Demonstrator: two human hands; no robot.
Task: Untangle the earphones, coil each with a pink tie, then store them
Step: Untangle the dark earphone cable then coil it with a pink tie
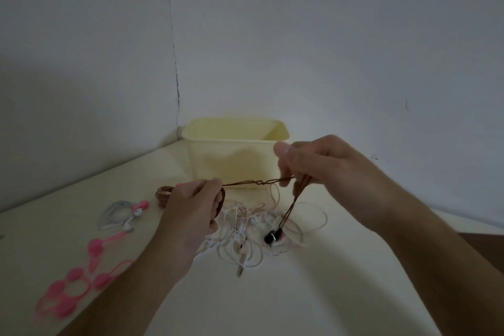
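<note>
Nearest the person, a bunch of spare pink ties [72, 285] lies on the desk [300, 294], down and outward of the left forearm. A little farther, just outward of the left hand [191, 207], sits a white earphone [122, 213] already coiled and cinched with a pink tie, so one set looks finished but not yet stored.

Between the two wrists a loose tangle of white and pale-pink earphones [245, 229] lies on the desk, its plug pointing back toward the person.

The step in hand appears to be coiling the brown earphone cord [256, 183]. The left hand is curled round a small brown coil, fingers closed on it, palm turned inward, with part of the coil showing just beyond its knuckles. From there a twisted stretch of cord runs taut across to the right hand [313, 163], which is raised higher, wrist bent, pinching the cord between thumb and fingers. Below the right hand the rest of the cord hangs down, ending in dark earbuds [273, 237] that reach the tangle.

The next move, as I judge it, calls for feeding the taut stretch round the coil without dragging the buds through the white loops, then reaching for a tie.

Farthest, beyond both hands against the wall, stands the pale yellow bin [231, 153], open-topped; whether it holds anything cannot be seen.
</note>
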